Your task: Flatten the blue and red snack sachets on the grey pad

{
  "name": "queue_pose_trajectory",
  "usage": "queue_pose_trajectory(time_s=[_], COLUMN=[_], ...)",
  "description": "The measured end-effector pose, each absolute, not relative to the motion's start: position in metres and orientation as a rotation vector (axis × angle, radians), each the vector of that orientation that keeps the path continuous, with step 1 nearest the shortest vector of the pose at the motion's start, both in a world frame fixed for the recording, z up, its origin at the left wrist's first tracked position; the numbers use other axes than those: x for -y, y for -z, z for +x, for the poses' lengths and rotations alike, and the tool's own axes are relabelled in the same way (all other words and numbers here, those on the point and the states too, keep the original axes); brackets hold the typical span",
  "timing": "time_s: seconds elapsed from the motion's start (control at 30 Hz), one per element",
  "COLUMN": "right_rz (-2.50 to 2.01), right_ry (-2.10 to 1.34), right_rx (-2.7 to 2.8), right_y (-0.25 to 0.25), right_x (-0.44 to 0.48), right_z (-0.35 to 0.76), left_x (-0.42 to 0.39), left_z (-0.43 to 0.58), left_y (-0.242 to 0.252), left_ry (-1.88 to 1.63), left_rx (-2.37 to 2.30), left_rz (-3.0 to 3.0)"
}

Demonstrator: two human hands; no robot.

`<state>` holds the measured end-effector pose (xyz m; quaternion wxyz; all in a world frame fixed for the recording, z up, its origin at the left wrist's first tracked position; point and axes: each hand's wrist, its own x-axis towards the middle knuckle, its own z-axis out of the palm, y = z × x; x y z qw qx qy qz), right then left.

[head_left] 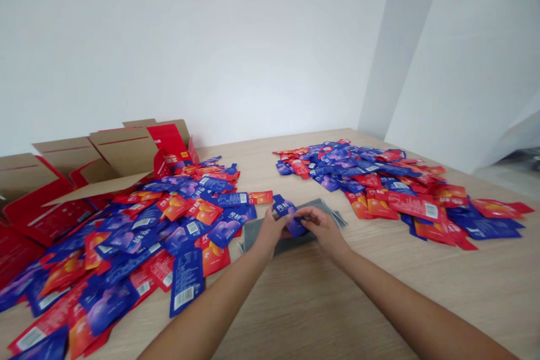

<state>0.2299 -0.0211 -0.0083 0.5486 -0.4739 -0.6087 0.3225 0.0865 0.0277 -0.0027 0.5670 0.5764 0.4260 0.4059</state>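
Observation:
Between my two hands is a blue sachet [286, 211] with white lettering and a purple design, tilted and raised over a flat stack of grey plastic bags [314, 206]. My left hand [270, 232] is closed on its left and lower side. At its right edge, my right hand [323, 228] pinches it with thumb and fingertips. The lower part of the sachet is partly covered by my fingers. Close to my left hand lies a big heap of blue and red sachets [185, 230], with loose ones reaching almost to the bags.
Open red cardboard boxes [122, 152] with brown insides stand at the back left, behind the left heap. A second heap of blue and red sachets [379, 180] spreads over the right side of the wooden table [295, 304]. A white wall [261, 45] rises behind.

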Motion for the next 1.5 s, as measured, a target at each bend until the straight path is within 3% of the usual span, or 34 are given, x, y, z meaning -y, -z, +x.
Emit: queue_pose_trajectory(time_s=[0.1, 0.23, 0.53, 0.93, 1.03, 1.17, 1.4, 1.5], right_rz=[-1.172, -1.828, -2.328, -2.37, -2.374, -2.453, -2.332, -2.034], right_ry=[-0.503, 0.049, 0.264, 0.56, 0.632, 0.469, 0.42, 0.459], right_rx=[1.695, 1.752, 1.521, 1.417, 1.449, 1.645, 1.826, 2.026], right_y=[0.006, 0.01, 0.021, 0.012, 0.011, 0.012, -0.019, -0.027], right_x=[0.019, 0.006, 0.0, 0.005, 0.002, -0.01, -0.03, -0.017], right_z=[0.24, 0.282, 0.323, 0.323, 0.33, 0.352, 0.351, 0.317], left_x=[-0.028, -0.041, -0.097, -0.02, -0.01, -0.005, -0.002, -0.002], left_z=[0.097, 0.069, -0.057, 0.01, 0.016, 0.016, 0.015, 0.015], left_y=[0.003, -0.015, -0.127, 0.003, 0.015, 0.024, 0.021, 0.021], left_ry=[-1.063, -1.174, -1.61, -0.885, -0.792, -0.565, -0.57, -0.615], left_rx=[-0.991, -1.061, -1.105, -1.014, -0.981, -1.036, -1.096, -1.142], left_rz=[1.126, 0.918, 0.792, 1.705, 2.048, 2.717, 2.78, 2.743])
